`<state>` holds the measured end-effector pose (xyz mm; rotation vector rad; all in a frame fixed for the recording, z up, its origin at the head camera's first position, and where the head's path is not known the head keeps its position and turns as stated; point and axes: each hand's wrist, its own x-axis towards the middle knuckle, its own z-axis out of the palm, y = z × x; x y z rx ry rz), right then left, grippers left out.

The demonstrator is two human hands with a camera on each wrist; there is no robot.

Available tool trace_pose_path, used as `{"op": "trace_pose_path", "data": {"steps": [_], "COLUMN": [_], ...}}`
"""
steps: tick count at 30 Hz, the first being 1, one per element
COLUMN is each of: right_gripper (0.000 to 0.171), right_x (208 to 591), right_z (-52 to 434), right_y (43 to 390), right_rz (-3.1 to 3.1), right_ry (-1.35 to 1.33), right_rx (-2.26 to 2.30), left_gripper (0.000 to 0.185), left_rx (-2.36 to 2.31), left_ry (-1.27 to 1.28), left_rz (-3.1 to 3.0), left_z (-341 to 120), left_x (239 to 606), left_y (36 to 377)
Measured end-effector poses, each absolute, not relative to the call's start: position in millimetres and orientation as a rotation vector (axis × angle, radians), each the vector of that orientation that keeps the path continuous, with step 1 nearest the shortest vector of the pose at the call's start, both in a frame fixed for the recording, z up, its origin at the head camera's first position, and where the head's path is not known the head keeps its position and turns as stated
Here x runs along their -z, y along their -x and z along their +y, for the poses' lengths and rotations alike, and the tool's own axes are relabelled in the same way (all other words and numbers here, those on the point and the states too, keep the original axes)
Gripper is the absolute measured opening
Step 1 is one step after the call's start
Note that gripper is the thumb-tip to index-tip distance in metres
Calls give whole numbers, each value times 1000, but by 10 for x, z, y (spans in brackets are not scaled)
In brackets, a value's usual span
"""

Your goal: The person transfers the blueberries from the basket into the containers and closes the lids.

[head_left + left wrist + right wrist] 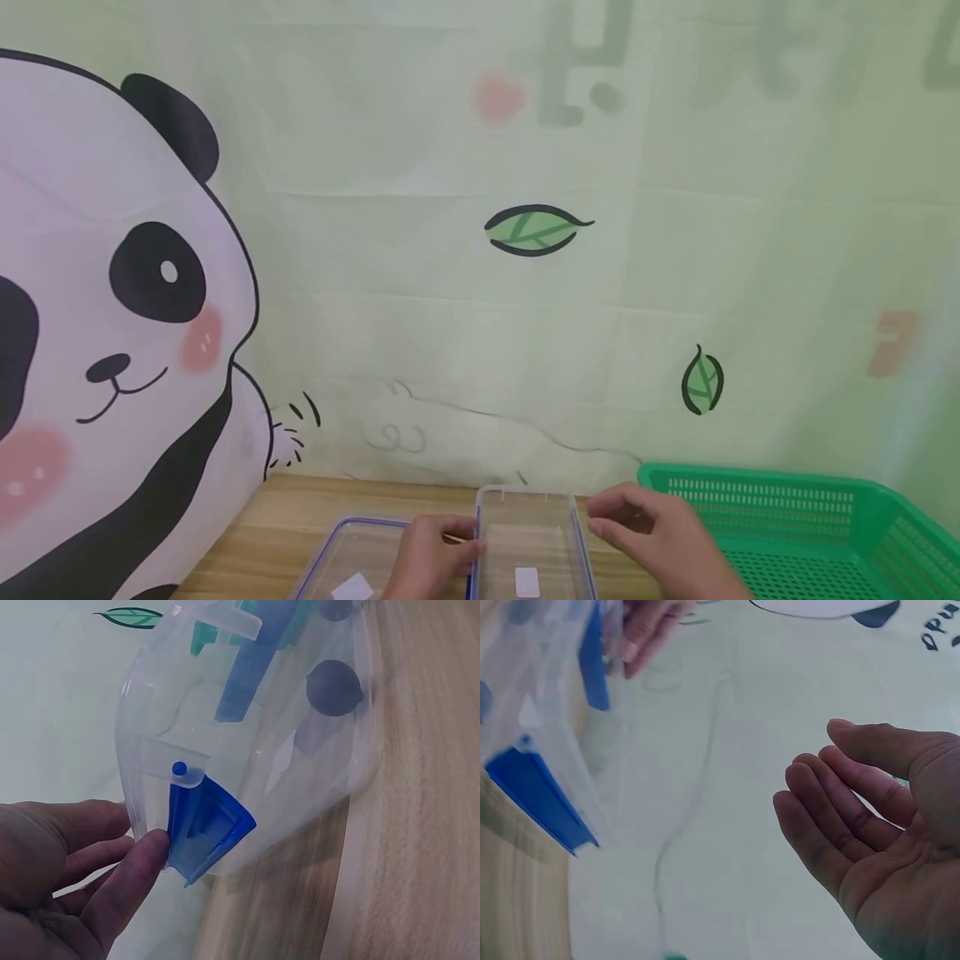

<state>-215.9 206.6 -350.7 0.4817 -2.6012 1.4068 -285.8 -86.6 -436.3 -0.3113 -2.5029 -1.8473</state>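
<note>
- Head view, bottom centre of the frame: a clear plastic container [528, 542] with a blue rim seal stands on the wooden surface [300, 508]; a small white label shows on it near the lower edge.
- Just left of it lies a second clear piece with a blue rim, the lid [352, 558], also bearing a white label; whether the two touch cannot be told.
- The left hand [431, 554] rests at the container's left edge, between the container and the lid.
- Left wrist view: the left hand's fingertips [146, 851] press a blue latch flap [206, 825] at the container's side. Blurred blue, teal and dark round shapes show through the clear wall; what they are cannot be told.
- The right hand [660, 533] hovers just right of the container; the right wrist view shows it with fingers relaxed and slightly bent, palm bare, holding nothing.
- A green slatted basket [795, 508] sits at the lower right; no contents show in its visible part.
</note>
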Motion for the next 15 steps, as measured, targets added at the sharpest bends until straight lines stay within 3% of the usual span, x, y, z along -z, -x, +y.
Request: {"op": "trace_pose_path", "data": {"steps": [6, 15], "right_gripper": [25, 18], "right_x": [3382, 3094], "right_z": [2253, 2476], "right_y": [2103, 2139], "right_rz": [-2610, -2691], "right_ry": [-416, -431], "right_rx": [-1300, -1045], "left_gripper": [26, 25], "left_rx": [1883, 1859], "left_ry": [339, 323], "left_rz": [-2480, -2483], "left_z": [-865, -881], "left_x": [4404, 4385], "left_y": [2854, 2844]}}
